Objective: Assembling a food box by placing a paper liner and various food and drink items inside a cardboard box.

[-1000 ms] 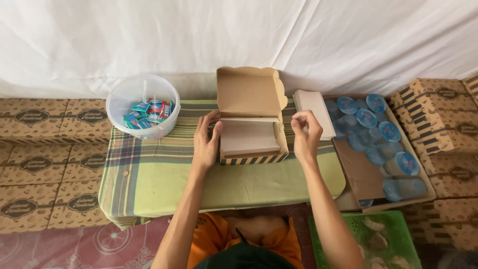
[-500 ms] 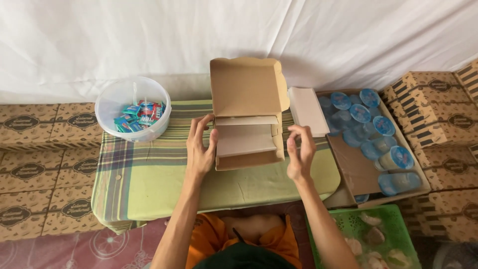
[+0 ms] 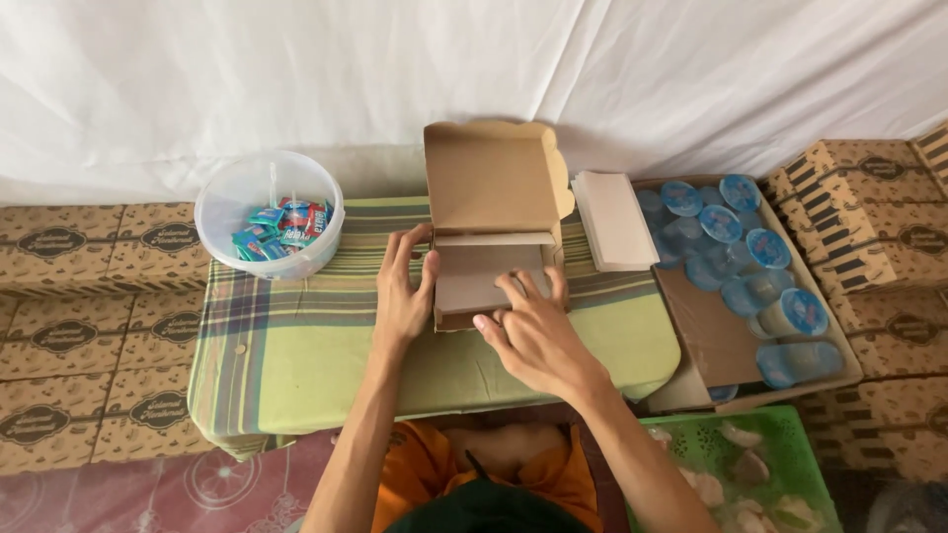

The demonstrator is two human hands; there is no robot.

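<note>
An open brown cardboard box (image 3: 491, 188) stands on the green plaid table (image 3: 306, 345), its lid raised toward the white cloth behind. A pale paper liner (image 3: 484, 271) lies inside it. My left hand (image 3: 405, 291) rests flat against the box's left wall. My right hand (image 3: 528, 331) reaches over the front wall, fingers spread on the liner inside the box. Neither hand grips anything loose.
A clear plastic bowl (image 3: 269, 212) of small blue and red packets sits at the table's back left. A stack of pale paper sheets (image 3: 614, 219) lies right of the box. A cardboard tray (image 3: 706, 336) holds several blue-lidded cups. Patterned closed boxes (image 3: 89, 286) flank both sides; a green basket (image 3: 741, 464) sits low right.
My right hand moved from the box's right side to over its front wall, fingers now pressing on the liner. The left hand stayed at the left wall.
</note>
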